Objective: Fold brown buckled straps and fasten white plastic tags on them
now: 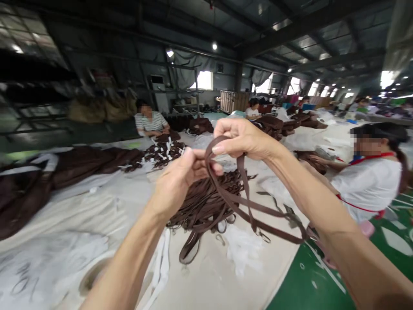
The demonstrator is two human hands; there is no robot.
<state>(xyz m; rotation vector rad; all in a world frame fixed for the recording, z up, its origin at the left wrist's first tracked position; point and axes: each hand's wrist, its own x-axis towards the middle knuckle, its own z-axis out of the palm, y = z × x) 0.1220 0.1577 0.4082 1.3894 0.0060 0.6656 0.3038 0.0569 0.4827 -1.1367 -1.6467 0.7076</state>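
Observation:
A brown strap [271,233] with a small metal ring hangs in loops from my right hand [241,137], which pinches it between thumb and fingers. Close beside it, my left hand [180,178] has its fingers curled at the upper loop of the same strap; the loop partly hides its fingertips, so how firmly they hold it is unclear. Below both hands lies a tangled pile of brown straps [196,206] on the pale table [251,280]. One strap end [189,252] forms a loop at the pile's near side.
Brown fabric [97,165] lies along the table's left. Clear plastic bags [54,267] and a roll [95,275] are at the near left. A co-worker in white [368,181] sits at the right edge; another in stripes [151,122] works across the table. Green floor [309,280] shows at lower right.

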